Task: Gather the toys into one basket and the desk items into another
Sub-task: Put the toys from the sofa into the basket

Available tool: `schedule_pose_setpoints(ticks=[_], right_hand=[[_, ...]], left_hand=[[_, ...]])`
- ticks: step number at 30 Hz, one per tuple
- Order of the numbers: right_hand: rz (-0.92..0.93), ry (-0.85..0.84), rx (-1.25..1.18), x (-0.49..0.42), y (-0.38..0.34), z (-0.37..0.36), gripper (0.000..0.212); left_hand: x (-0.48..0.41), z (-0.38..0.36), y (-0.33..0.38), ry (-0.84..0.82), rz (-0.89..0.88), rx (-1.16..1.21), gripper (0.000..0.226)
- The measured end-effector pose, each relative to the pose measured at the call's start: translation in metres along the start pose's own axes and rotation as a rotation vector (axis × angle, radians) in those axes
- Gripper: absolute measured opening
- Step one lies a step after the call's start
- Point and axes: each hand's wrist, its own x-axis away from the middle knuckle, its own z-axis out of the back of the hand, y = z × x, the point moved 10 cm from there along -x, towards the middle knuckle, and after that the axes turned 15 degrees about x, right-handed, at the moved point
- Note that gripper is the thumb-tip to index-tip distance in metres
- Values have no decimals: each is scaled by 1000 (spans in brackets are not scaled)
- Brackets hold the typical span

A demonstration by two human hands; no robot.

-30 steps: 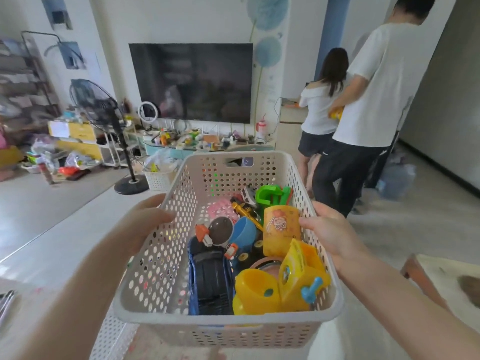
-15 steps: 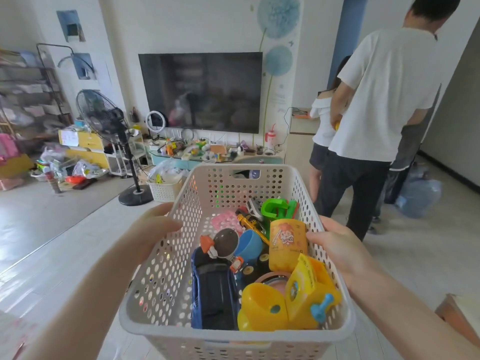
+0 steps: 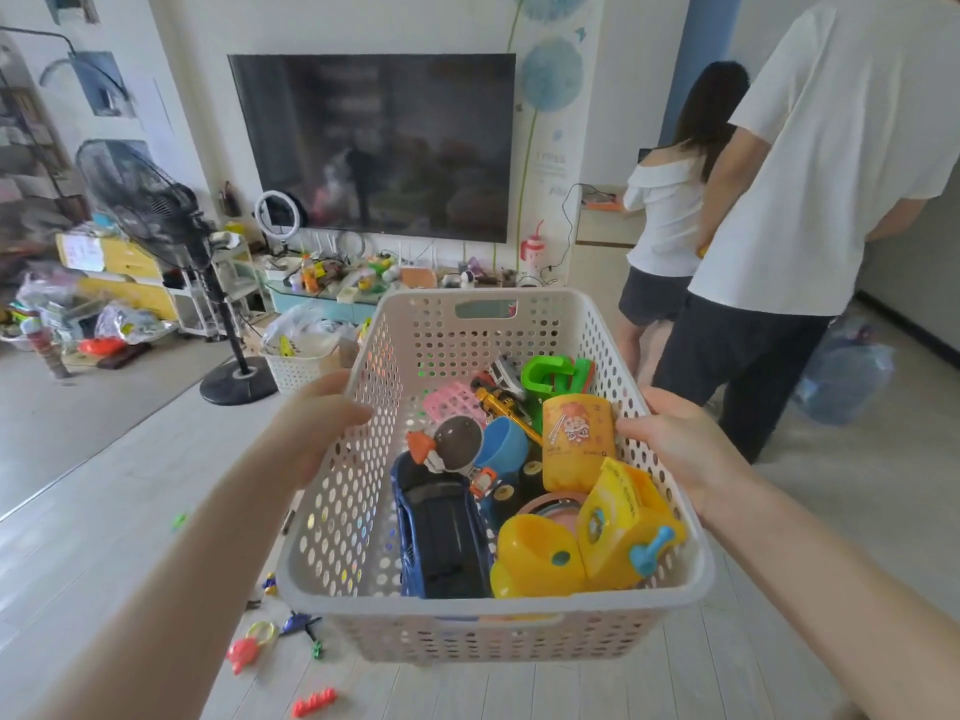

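The white basket [image 3: 441, 345] hangs above the pale floor [image 3: 104, 511], held between both hands. The left hand [image 3: 317, 423] curls over its left rim and the right hand [image 3: 680, 449] clasps the right rim. Inside lie a blue car [image 3: 441, 532], an orange cup [image 3: 576, 439] and yellow toys [image 3: 587, 543]. Small toys [image 3: 314, 703] lie scattered on the floor below.
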Motion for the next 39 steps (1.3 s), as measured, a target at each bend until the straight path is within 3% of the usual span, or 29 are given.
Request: schedule_pose_setpoints(ticks=[9, 17, 24, 34, 39], right_hand=[[41, -112, 70, -158, 0, -13, 31], [179, -323, 140, -281, -52, -50, 30], [166, -588, 95, -339, -66, -157, 31], [195, -759, 173, -410, -94, -299, 29], [217, -910, 192, -430, -106, -369, 25]], left_hand=[[-105, -24, 4, 128, 36, 36, 48], [-156, -18, 7, 426, 6, 211, 45], [-178, 43, -4, 649, 77, 200, 50], [-237, 120, -33, 783, 142, 276, 49], [-251, 156, -53, 945, 141, 339, 49]])
